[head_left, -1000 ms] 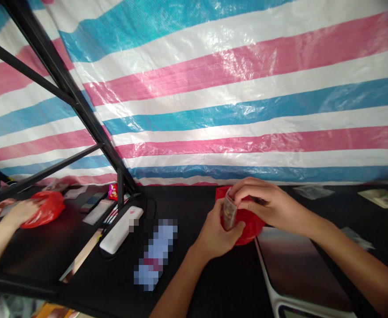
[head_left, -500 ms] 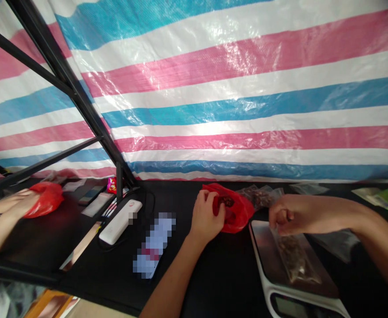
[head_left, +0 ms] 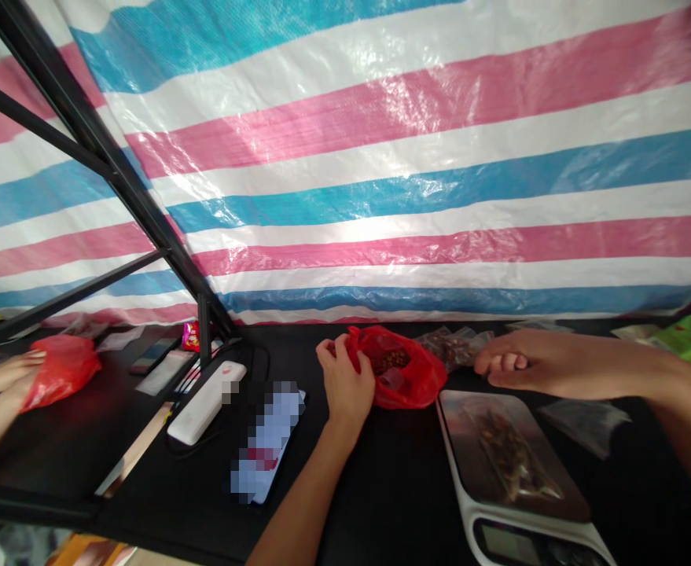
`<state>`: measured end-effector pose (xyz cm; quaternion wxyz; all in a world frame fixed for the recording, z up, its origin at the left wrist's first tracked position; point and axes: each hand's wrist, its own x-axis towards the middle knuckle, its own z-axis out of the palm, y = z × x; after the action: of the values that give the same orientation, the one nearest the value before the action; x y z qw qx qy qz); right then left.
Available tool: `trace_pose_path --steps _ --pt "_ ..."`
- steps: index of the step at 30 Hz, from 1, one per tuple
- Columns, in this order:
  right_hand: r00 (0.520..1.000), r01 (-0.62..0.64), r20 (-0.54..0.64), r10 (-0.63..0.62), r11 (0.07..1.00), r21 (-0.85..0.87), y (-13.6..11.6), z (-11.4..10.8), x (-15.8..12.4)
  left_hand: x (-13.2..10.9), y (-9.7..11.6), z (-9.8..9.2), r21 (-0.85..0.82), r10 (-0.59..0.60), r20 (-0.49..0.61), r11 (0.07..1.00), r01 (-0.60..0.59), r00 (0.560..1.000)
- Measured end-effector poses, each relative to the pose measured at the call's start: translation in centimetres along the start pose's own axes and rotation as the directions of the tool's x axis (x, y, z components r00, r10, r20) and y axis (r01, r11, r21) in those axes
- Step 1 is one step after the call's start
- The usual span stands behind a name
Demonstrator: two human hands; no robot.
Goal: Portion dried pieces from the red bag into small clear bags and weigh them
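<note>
My left hand [head_left: 348,384] grips the left rim of a red plastic bag [head_left: 424,385], its fingers bent over the edge. The bag's mouth is open, and small dark brown dried pieces [head_left: 391,362] show inside. My right hand [head_left: 513,358] hovers just beyond the scale, fingers curled closed, with nothing visible in them. On the steel pan of a white digital scale [head_left: 463,440] lies a small clear bag [head_left: 513,456] filled with similar brown pieces. More filled clear bags [head_left: 454,346] lie between the red bag and my right hand.
An empty clear bag [head_left: 586,420] lies right of the scale. A phone [head_left: 271,440] and a white power strip [head_left: 207,402] with cables are left of my forearm. Black frame bars [head_left: 138,204] cross the left side. Beyond them, another person's hands [head_left: 18,373] touch a red bag [head_left: 67,365].
My right hand has let go of the filled clear bag, which now lies on the scale. My left hand has shifted slightly left at the red bag's rim, and the view has moved a little.
</note>
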<state>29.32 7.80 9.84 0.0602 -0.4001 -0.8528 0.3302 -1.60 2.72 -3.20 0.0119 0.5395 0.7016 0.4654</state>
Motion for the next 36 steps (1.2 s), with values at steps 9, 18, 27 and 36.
trace_pose_path --steps 9,18,27,36 --pt "0.988 -0.071 0.125 0.087 0.989 -0.126 -0.6 1.4 0.5 0.4 0.6 -1.0 -0.034 -0.04 -0.076 0.999 0.037 0.996" --pt "0.986 -0.046 0.145 0.078 0.976 -0.214 -2.2 3.3 1.4 0.0 1.3 -1.3 -0.164 0.08 -0.137 0.981 -0.102 0.987" --pt "0.959 0.145 0.251 -0.133 0.989 -0.028 -5.5 1.1 -0.5 -0.9 3.3 -2.7 -0.517 0.322 0.094 0.825 -0.231 0.942" --pt "0.939 0.295 -0.247 -0.238 0.928 0.227 -6.2 4.4 3.2 -1.8 4.4 -3.2 -0.706 0.328 0.478 0.696 0.134 0.815"
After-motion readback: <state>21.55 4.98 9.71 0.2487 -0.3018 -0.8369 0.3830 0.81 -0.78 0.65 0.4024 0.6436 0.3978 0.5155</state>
